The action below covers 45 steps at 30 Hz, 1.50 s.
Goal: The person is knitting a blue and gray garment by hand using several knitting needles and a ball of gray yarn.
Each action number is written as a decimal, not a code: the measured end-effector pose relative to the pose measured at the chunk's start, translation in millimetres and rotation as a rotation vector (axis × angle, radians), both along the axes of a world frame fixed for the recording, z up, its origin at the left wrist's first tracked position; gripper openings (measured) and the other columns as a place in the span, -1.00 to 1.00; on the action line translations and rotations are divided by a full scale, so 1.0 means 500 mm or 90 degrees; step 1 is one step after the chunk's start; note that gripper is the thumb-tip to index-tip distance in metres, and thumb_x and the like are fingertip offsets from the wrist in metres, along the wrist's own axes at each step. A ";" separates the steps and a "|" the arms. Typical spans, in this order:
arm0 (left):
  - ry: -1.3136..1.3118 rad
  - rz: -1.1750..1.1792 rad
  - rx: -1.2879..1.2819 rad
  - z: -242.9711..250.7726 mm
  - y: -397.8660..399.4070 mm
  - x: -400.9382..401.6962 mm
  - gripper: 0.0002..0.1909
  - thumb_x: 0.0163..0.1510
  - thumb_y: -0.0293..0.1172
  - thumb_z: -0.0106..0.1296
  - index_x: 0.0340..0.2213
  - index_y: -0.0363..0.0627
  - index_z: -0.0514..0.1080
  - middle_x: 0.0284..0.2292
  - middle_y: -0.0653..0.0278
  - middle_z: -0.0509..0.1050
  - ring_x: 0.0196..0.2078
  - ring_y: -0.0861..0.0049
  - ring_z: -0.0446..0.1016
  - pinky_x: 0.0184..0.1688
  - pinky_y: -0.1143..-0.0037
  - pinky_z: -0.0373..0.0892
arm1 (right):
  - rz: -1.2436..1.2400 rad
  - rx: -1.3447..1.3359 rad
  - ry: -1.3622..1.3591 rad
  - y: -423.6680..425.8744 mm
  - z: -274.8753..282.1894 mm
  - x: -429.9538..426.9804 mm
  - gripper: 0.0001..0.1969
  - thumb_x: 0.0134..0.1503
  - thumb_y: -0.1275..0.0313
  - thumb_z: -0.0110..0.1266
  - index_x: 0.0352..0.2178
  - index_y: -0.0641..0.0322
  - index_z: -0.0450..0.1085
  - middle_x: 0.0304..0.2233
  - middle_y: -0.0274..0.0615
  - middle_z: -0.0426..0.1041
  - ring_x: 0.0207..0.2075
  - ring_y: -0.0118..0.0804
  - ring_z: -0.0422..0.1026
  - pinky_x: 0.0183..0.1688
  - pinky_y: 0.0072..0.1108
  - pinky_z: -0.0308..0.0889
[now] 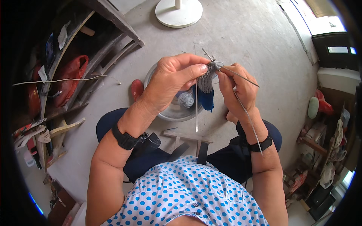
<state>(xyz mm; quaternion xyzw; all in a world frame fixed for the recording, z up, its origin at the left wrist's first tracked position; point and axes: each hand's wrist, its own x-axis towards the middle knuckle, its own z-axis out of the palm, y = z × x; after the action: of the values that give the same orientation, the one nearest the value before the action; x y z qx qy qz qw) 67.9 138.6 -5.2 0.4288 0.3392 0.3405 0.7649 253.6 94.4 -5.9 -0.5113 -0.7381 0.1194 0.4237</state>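
My left hand (179, 72) pinches the upper left edge of a small piece of grey ribbed knitting (206, 82). Several thin metal knitting needles (196, 113) cross at its top; one hangs straight down below my left hand. My right hand (239, 87) grips the right side of the work, with a needle between thumb and fingers and another lying along the palm and wrist. Dark blue knitted fabric (207, 100) hangs just below the grey part. Under the hands, a ball of light grey yarn (186, 100) rests in a round metal basin (169, 116).
A low wooden stool or frame (188, 136) stands between my knees. A red shoe (137, 89) is left of the basin. Wooden shelving (113, 56) with a red plastic bag (75, 82) stands at left, a white round base (179, 12) ahead, and a cluttered rack (314, 145) at right.
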 end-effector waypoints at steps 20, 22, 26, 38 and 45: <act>0.031 0.058 0.029 0.024 -0.029 0.002 -0.78 0.06 -0.38 0.08 -0.27 -0.23 0.51 -0.55 0.48 0.46 -0.62 0.93 0.19 -0.61 0.82 0.08 | 0.020 0.047 -0.054 -0.032 0.015 0.000 -0.86 -0.07 0.56 0.18 -0.47 0.27 0.35 -0.62 -0.24 0.33 -0.64 -0.36 0.31 -0.60 -0.59 0.21; 0.001 0.031 0.033 0.021 -0.029 -0.001 -0.75 0.06 -0.33 0.10 -0.28 -0.26 0.50 -0.44 0.33 0.54 -0.41 0.77 0.47 -0.36 0.78 0.37 | 0.009 0.030 -0.087 -0.030 0.020 0.005 -0.78 -0.09 0.43 0.24 -0.44 0.26 0.36 -0.59 -0.25 0.34 -0.60 -0.34 0.34 -0.56 -0.57 0.24; 0.043 0.005 0.035 0.012 -0.032 0.004 -0.76 0.06 -0.33 0.10 -0.29 -0.27 0.50 -0.41 0.30 0.54 -0.39 0.74 0.47 -0.33 0.74 0.38 | 0.003 0.090 -0.112 -0.005 0.016 -0.002 -0.41 -0.25 0.04 0.36 -0.30 0.24 0.35 -0.47 -0.23 0.37 -0.44 -0.26 0.40 -0.45 -0.53 0.31; 0.055 -0.016 0.132 0.002 -0.047 0.009 -0.77 0.09 -0.32 0.06 -0.30 -0.23 0.50 -0.45 0.35 0.52 -0.42 0.77 0.45 -0.35 0.75 0.36 | 0.076 -0.025 -0.045 -0.002 0.000 0.009 -0.29 -0.27 -0.17 0.27 -0.33 0.27 0.33 -0.44 -0.16 0.35 -0.46 -0.22 0.37 -0.46 -0.49 0.29; -0.005 0.018 0.017 0.025 -0.035 -0.008 -0.73 0.05 -0.29 0.09 -0.27 -0.24 0.48 -0.47 0.38 0.51 -0.46 0.84 0.42 -0.41 0.81 0.32 | 0.034 0.089 -0.083 -0.019 0.025 -0.002 -0.75 -0.13 0.45 0.24 -0.34 0.19 0.43 -0.66 -0.31 0.36 -0.66 -0.39 0.29 -0.57 -0.56 0.18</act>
<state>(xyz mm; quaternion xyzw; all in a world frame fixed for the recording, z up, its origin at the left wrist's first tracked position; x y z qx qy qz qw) 63.9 121.1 7.1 0.4325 0.3376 0.3578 0.7556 252.8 85.2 6.7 -0.4671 -0.7843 0.0452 0.4058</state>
